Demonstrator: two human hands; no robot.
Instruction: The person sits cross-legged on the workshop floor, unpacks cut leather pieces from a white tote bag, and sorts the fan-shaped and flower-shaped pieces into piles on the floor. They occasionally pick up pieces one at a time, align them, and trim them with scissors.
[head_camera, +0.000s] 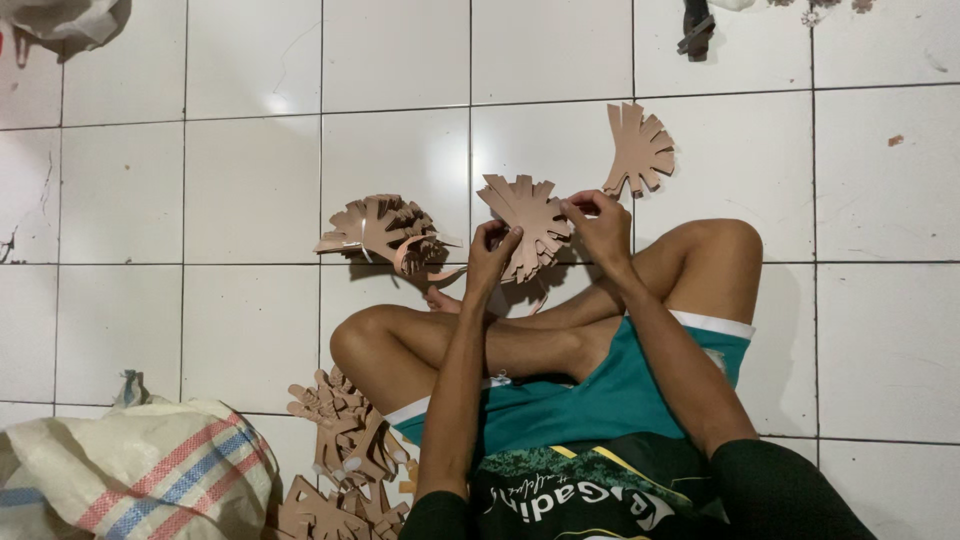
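Pinching one tan cardboard cutout (527, 222) between them, the left hand (490, 250) and the right hand (603, 226) hold it up above the crossed legs. The left hand's fingers (497, 236) are curled tight on the cutout's lower left edge; the right hand's fingers (588, 203) are closed on its upper right edge, thumb and forefinger pressed together over the card. The cutout is fan-shaped, with slits cut into its rim, and it hangs in the air just in front of the knees, clear of the white tiled floor (250, 180).

Around it lie more of the same kind. One single cutout (640, 150) rests flat on the floor just beyond the right hand. One loose heap of cutouts (385, 230) with curled strips sits on the floor to the left of the left hand. A second, larger pile of cutouts (345, 460) lies beside the left thigh; I cannot count its pieces. Next to that pile sits one striped woven sack (140, 470).
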